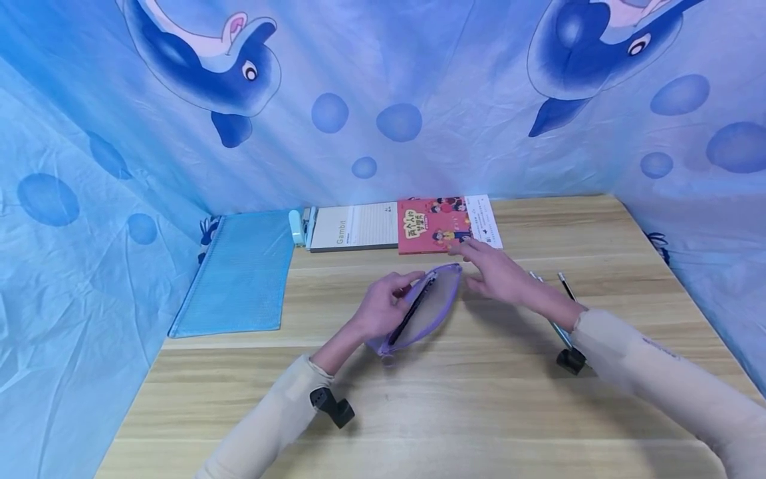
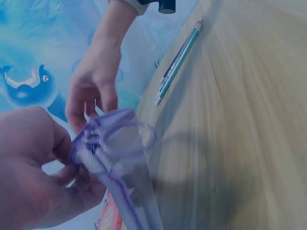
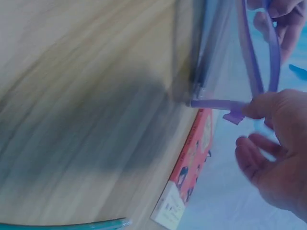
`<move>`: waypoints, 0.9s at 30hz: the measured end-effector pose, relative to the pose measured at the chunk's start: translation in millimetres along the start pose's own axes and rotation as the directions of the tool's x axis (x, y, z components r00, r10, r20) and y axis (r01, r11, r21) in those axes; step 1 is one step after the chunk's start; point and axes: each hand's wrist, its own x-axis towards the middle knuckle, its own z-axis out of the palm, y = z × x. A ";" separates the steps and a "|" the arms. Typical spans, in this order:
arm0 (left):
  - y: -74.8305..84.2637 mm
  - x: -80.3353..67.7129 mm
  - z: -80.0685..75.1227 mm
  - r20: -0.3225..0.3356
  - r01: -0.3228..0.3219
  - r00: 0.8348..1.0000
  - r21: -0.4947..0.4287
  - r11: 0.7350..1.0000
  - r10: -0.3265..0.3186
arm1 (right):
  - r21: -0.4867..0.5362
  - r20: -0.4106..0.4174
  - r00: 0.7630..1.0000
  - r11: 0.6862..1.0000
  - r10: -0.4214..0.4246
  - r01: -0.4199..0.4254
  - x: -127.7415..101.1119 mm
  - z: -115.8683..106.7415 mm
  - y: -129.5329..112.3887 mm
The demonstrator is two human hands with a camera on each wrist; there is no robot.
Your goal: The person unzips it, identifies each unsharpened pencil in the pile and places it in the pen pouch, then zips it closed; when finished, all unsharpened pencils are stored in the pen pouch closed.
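My left hand (image 1: pixel 382 307) pinches the near side of a see-through purple-edged pouch (image 1: pixel 441 307) and holds it upright with its mouth gaping. Inside lie dark, slim pen-like things (image 1: pixel 411 311), seen through the clear wall. At the pouch's far right corner is my right hand (image 1: pixel 498 274), its fingers loosely bent and apart. In the right wrist view, the right hand's fingertip (image 3: pixel 256 108) overlaps the corner by a small purple tab (image 3: pixel 233 117). Several pencils (image 2: pixel 180 62), green and dark, lie on the table beneath the right forearm.
A red book (image 1: pixel 433 226) and a Gambit notepad (image 1: pixel 356 227) lie along the back edge. Left of them are a light-blue stapler-like item (image 1: pixel 296 227) and a blue mesh folder (image 1: pixel 236 276). A blue dolphin curtain (image 1: pixel 383 80) encloses the wooden table (image 1: pixel 455 412).
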 end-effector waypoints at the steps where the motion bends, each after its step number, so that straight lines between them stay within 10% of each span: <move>1: -1.2 0.0 -0.5 0.019 -0.015 1.000 -0.004 1.000 0.015 | -0.003 0.011 0.999 1.000 -0.031 0.031 -1.7 0.8 0.9; 8: -10.6 1.2 -14.5 0.142 -0.050 0.988 -0.062 0.997 0.059 | 0.043 -0.007 0.996 0.995 -0.085 0.086 -16.5 4.1 0.8; 16: -42.8 -4.3 -44.2 0.037 0.157 0.987 -0.350 0.924 -0.153 | 0.140 -0.122 0.992 0.990 -0.015 0.032 -26.6 -8.2 10.6; 27: -76.5 -25.3 -37.7 0.113 0.200 0.979 -0.370 0.907 -0.169 | 0.239 0.032 0.986 0.956 0.165 -0.168 -31.0 -16.4 26.3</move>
